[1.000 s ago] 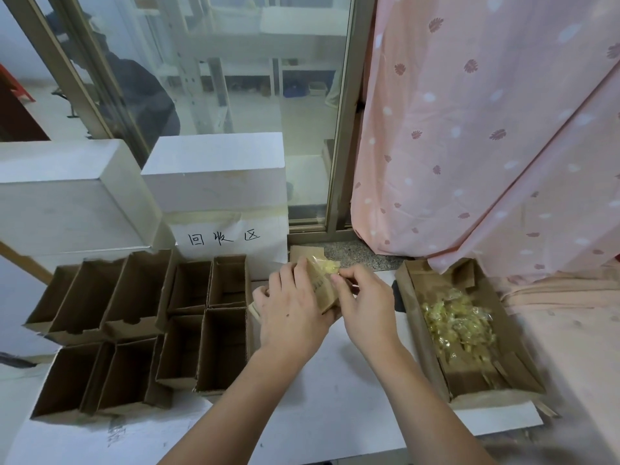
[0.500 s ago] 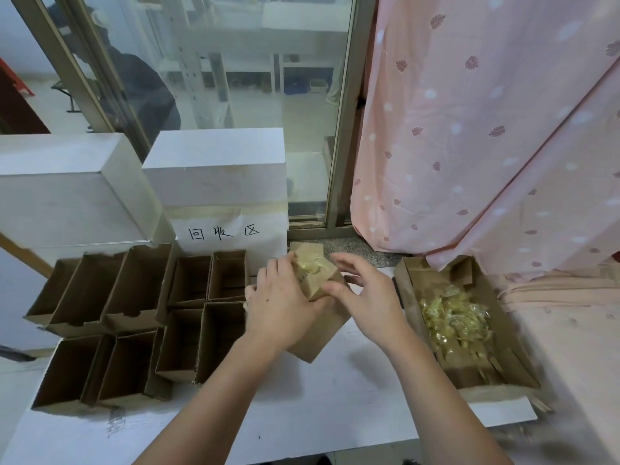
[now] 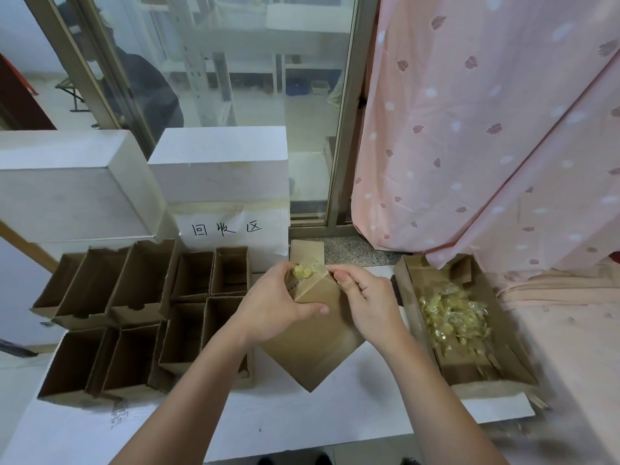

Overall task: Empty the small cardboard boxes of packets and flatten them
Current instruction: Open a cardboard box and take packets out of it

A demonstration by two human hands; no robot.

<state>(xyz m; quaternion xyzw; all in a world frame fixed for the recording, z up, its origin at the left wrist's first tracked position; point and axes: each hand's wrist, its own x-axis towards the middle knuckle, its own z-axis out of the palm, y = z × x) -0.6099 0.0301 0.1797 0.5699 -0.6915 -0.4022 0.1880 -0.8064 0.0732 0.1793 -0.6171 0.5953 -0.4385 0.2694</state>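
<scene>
Handwritten "回收区" stands on the white paper sign (image 3: pixel 231 229).

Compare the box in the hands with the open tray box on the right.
The held box is tilted on a corner, gripped by the left hand and right hand; the tray box lies flat, untouched. The held box shows packets only at its opening; the tray box holds a spread pile. Both are brown cardboard.
</scene>
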